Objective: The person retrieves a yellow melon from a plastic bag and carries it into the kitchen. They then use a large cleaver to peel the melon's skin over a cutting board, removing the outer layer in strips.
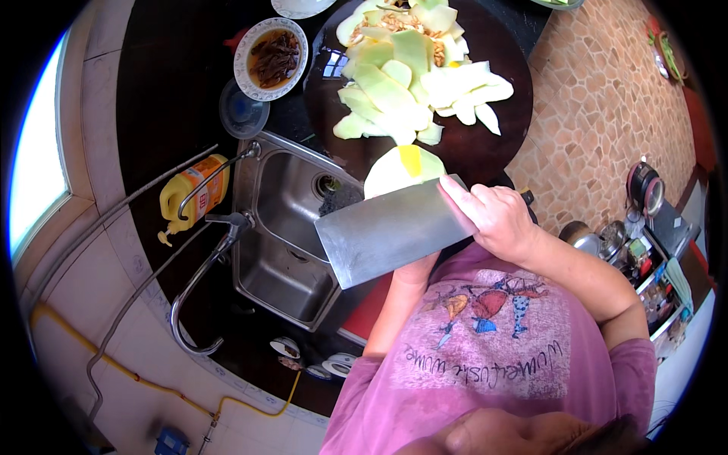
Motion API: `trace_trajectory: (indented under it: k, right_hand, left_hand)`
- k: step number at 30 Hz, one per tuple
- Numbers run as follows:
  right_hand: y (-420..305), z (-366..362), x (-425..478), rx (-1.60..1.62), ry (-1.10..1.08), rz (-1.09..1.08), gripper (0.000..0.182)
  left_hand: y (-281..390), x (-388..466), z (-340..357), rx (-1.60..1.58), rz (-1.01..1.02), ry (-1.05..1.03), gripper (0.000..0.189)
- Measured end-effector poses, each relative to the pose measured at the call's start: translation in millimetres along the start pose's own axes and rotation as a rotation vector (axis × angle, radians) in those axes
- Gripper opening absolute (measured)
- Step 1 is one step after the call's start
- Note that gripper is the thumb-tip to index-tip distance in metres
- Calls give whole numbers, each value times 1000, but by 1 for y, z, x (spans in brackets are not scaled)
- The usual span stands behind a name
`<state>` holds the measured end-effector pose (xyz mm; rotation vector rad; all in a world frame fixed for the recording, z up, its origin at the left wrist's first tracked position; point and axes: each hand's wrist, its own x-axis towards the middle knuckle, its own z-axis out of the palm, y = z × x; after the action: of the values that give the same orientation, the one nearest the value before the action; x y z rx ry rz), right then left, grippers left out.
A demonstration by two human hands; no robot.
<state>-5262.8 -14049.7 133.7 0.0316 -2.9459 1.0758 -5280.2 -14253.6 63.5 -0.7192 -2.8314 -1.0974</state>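
Observation:
My right hand (500,219) grips a broad steel cleaver (392,233) at its right end, thumb along the blade. The flat blade slants across in front of me. Beneath it, only the wrist and heel of my left hand (418,268) show; the blade hides the fingers. Just beyond the blade is a pale green piece of melon or gourd (392,168) with a yellow patch, its near side covered. I cannot tell whether my left hand holds it. Past it, pale green peelings (387,96) and seedy pulp (401,23) are heaped on a dark round board (483,148).
To the left is a double steel sink (284,187) with a curved faucet (182,318) and a dark scrubber (341,199). A yellow pump bottle (193,190) stands behind it. A bowl of brown soaking food (273,60) and a clear lid (244,111) sit beside the board.

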Motion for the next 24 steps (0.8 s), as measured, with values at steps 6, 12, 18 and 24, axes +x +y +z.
trace_trajectory:
  k: [6, 12, 18, 24]
  right_hand:
    - [3, 7, 17, -68, 3, 46, 56]
    - [7, -9, -5, -29, -94, 126, 59]
    - [24, 6, 24, -60, -138, 141, 54]
    - [18, -23, 17, -3, -268, 155, 55]
  left_hand:
    - [30, 51, -8, -113, 66, 147, 70]
    - [28, 45, -14, -63, 44, 107, 78]
    - [25, 44, -13, 139, 97, 111, 71]
    - [25, 38, -13, 125, 71, 139, 66]
